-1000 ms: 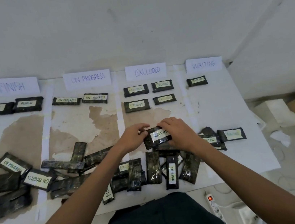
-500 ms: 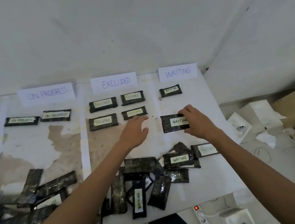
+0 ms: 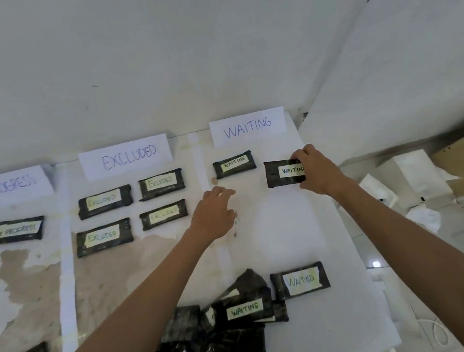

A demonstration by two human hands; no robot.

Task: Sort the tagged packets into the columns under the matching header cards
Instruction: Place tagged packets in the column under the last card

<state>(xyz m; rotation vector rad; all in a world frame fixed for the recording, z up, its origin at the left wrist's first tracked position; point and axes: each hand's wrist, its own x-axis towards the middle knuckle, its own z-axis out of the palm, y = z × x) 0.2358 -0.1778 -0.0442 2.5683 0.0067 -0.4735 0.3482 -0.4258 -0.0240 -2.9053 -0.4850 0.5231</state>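
Right now the right grip (image 3: 315, 171) pinches the right end of a dark packet (image 3: 279, 173) tagged WAITING, fingers over its far edge and thumb under the near one, covering the tag's last letter. The packet sits low over the surface (image 3: 285, 228), under the WAITING header card (image 3: 247, 127); whether it already touches I cannot tell. The likeliest slip, I judge, is in letting go. The surface's edge runs close on the grip's outer side, so a packet dragged that way by withdrawing fingers could end askew or overhang. It also lies slightly nearer than the placed WAITING packet (image 3: 234, 164) just left of it, so the row may come out uneven. The left grip (image 3: 215, 215) is released, fingers loosely spread, holding nothing, well left of the held packet and beside an EXCLUDED packet (image 3: 163, 214) that a careless sweep could nudge. Nothing stands between the packet and its spot. Far nearer than both grips lie another WAITING packet (image 3: 299, 281) and the unsorted pile (image 3: 232, 334).
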